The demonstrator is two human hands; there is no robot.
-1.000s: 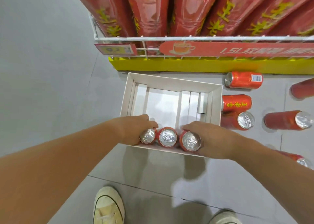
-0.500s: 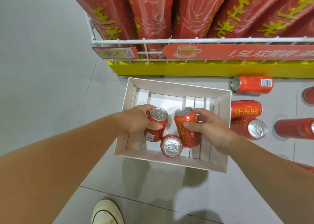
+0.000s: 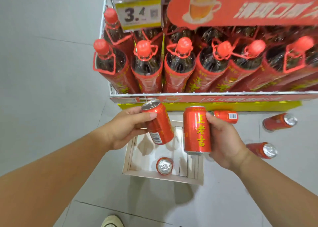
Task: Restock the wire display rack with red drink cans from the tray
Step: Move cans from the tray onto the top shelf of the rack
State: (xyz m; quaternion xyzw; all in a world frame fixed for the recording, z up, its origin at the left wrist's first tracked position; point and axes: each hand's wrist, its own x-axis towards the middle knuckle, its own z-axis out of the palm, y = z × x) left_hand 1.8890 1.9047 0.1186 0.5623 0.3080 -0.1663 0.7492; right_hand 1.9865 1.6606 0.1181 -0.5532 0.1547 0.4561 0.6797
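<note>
While one glossy cylindrical can (image 3: 164, 165) stands in the cardboard tray (image 3: 161, 176), each hand's fingers wrap another: left hand (image 3: 123, 128), right hand (image 3: 223, 140).

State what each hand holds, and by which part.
Left hand grips a tilted red can around its upper side; right hand grips an upright can around its side.

Bottles (image 3: 179, 66) pack rack (image 3: 206, 94) tier; upper shelf possibly free.

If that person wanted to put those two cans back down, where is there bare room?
The tray floor is mostly bare around its single can, and the grey floor left of the rack is open. The rack's bottle row is packed tight, and loose cans litter the floor at right.
</note>
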